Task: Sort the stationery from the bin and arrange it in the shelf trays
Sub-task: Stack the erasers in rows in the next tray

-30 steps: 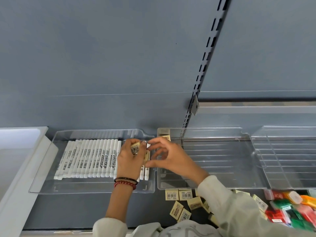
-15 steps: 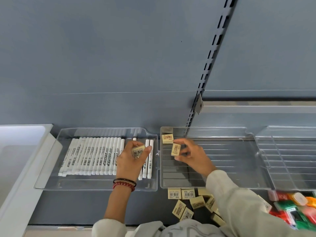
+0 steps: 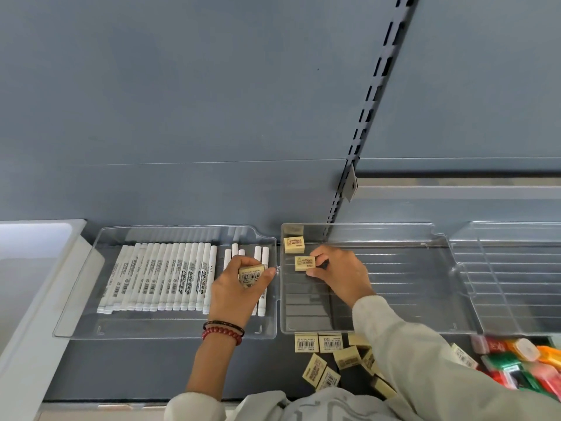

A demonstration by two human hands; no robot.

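Rotated flat, the eraser [image 3: 304, 263] lies between fingers [image 3: 319, 254] of the right hand [image 3: 341, 275].

On the shelf [image 3: 136, 366] the left tray [image 3: 76, 314], middle tray [image 3: 394, 299] and right tray [image 3: 516, 284] are set side by side, markers [image 3: 164, 275] being laid in the left tray, erasers [image 3: 294, 244] at the middle tray's far left corner, and loose erasers [image 3: 315, 341] before its near edge.

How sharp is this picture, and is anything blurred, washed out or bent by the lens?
Head view: pens and erasers are sharp, print legible; coloured packs at lower right are smeared; the white bin at left is washed out; the tray rim shows pale glare; the wide lens slants the upright.
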